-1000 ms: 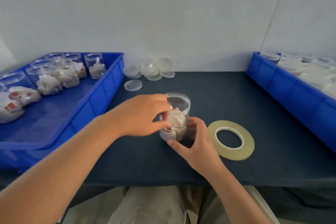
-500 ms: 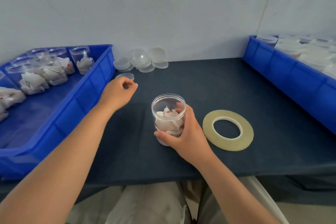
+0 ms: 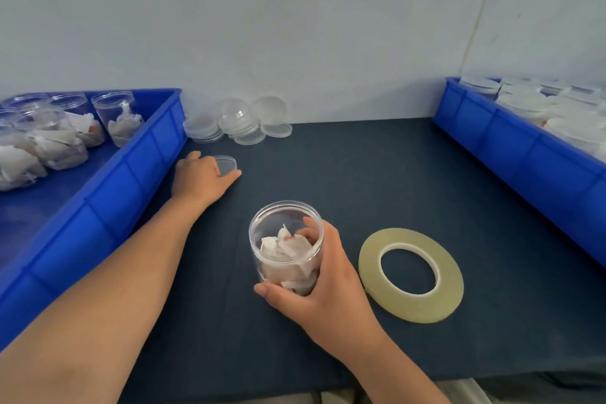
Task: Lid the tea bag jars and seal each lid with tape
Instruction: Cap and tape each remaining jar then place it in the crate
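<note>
The jar (image 3: 285, 249) stands open on the surface (image 3: 360, 174), with the right hand (image 3: 328, 275) wrapped round it. The lid (image 3: 226, 163) lies flat at the jar's eleven o'clock, its edge pinched by the nearer left hand (image 3: 201, 179).

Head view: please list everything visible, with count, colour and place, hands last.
jar: one, clear, open, tea bags inside, mid-table
lid: one, clear, on the table beside the left bin
lid stacks: several, clear, against the wall
tape: one roll, pale yellow, flat, right of the jar
left bin: one, blue, table's left
bin jars: several, clear, open, tea bags inside, in the left bin
right bin: one, blue, table's right
containers: several, pale round tops, in the right bin
table: one, dark navy
wall: white, behind
left hand: grips the lid
right hand: grips the jar
</note>
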A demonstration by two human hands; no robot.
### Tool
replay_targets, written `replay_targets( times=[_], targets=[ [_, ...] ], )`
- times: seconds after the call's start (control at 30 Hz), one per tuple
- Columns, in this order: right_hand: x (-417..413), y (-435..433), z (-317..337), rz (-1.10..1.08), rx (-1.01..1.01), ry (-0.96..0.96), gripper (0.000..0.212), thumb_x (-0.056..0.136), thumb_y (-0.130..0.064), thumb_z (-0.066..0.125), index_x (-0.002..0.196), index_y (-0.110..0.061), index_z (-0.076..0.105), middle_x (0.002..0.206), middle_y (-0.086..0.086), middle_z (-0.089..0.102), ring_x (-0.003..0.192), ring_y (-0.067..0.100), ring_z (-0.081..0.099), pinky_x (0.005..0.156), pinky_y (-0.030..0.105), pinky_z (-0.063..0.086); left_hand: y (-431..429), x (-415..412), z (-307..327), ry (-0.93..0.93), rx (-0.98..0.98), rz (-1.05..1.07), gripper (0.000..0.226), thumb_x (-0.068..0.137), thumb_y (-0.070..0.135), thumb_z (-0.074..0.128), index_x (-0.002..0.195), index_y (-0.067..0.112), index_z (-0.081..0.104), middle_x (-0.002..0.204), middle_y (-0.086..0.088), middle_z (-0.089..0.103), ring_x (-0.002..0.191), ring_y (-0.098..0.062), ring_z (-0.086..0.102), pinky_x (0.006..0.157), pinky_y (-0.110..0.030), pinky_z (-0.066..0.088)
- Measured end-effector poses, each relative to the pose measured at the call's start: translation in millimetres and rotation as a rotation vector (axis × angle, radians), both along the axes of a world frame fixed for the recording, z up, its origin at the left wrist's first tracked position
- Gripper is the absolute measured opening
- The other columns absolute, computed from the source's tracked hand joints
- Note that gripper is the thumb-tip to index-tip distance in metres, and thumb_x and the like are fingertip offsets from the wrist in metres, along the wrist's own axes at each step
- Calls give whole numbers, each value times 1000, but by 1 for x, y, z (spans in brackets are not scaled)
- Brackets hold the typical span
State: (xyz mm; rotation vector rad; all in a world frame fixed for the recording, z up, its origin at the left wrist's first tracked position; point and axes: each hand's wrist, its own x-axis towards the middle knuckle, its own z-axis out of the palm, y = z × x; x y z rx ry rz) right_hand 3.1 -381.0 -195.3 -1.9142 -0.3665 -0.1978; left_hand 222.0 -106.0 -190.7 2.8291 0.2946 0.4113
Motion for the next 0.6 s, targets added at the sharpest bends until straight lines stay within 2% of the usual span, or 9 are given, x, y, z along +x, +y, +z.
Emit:
replay_targets(
  times=[0.07, 0.1, 0.17, 0.2, 0.27, 0.33, 0.4, 0.5, 0.6],
  targets=[
    [0, 0, -1, 1, 3, -2, 87, 69, -64, 89, 138, -56, 37, 139, -31, 51, 130, -1, 55, 100, 26, 54, 0, -8, 0, -17, 10, -20, 56, 83, 69, 71, 67, 17, 57, 108, -14, 69, 90, -30, 63, 76, -37, 47],
    [0, 0, -1, 4, 6, 0, 88, 69, -64, 90, 139, -56, 37, 140, -31, 51, 131, -1, 54, 100, 26, 53, 1, -12, 2, -4, -20, -15, 55, 79, 71, 73, 80, 17, 59, 106, -9, 66, 90, -27, 61, 74, -36, 45],
    [0, 0, 0, 11, 6, 2, 87, 70, -63, 90, 139, -55, 37, 140, -31, 50, 132, -2, 53, 101, 24, 53, 2, -22, 9, 60, -120, -32, 74, 72, 74, 73, 120, 20, 57, 122, -4, 60, 105, -26, 62, 83, -38, 49],
    [-1, 0, 0, 13, 4, 2, 87, 70, -64, 89, 139, -56, 36, 140, -32, 50, 132, -3, 53, 101, 23, 53, 1, -27, 15, 97, -191, -48, 89, 72, 77, 69, 142, 26, 48, 132, -3, 57, 115, -26, 63, 90, -40, 50],
    [-2, 0, 1, 18, 5, 7, 87, 71, -64, 89, 139, -56, 35, 140, -33, 50, 132, -4, 52, 101, 23, 53, -7, -41, 32, 137, -413, -88, 91, 79, 81, 56, 159, 45, 31, 146, 2, 52, 115, -23, 69, 97, -41, 54],
    [-2, 0, 3, 16, 6, 10, 87, 70, -65, 89, 138, -58, 35, 139, -32, 51, 131, -3, 54, 101, 23, 53, -22, -60, 53, 96, -743, -149, 66, 85, 75, 53, 146, 49, 53, 150, 9, 51, 104, -17, 72, 82, -33, 62],
    [-4, 0, 5, 15, 6, 10, 85, 69, -67, 88, 135, -63, 33, 137, -34, 51, 128, -4, 55, 98, 19, 53, -37, -83, 72, 50, -999, -210, 49, 83, 75, 58, 118, 44, 72, 137, -2, 63, 101, -17, 74, 72, -31, 65],
    [-6, 0, 7, 12, 9, 6, 84, 68, -70, 87, 132, -68, 31, 135, -37, 50, 126, -7, 55, 95, 13, 52, -55, -122, 91, -17, -1132, -389, 87, 60, 95, 72, 117, 30, 68, 122, -8, 71, 105, -16, 77, 78, -31, 64],
    [-8, -1, 7, 14, 16, 11, 86, 67, -72, 87, 133, -67, 33, 135, -37, 52, 127, -8, 54, 97, 18, 53, -76, -159, 102, -118, -1176, -534, 105, 54, 87, 85, 121, 8, 66, 119, -12, 73, 115, -23, 75, 89, -36, 64]
  ],
)
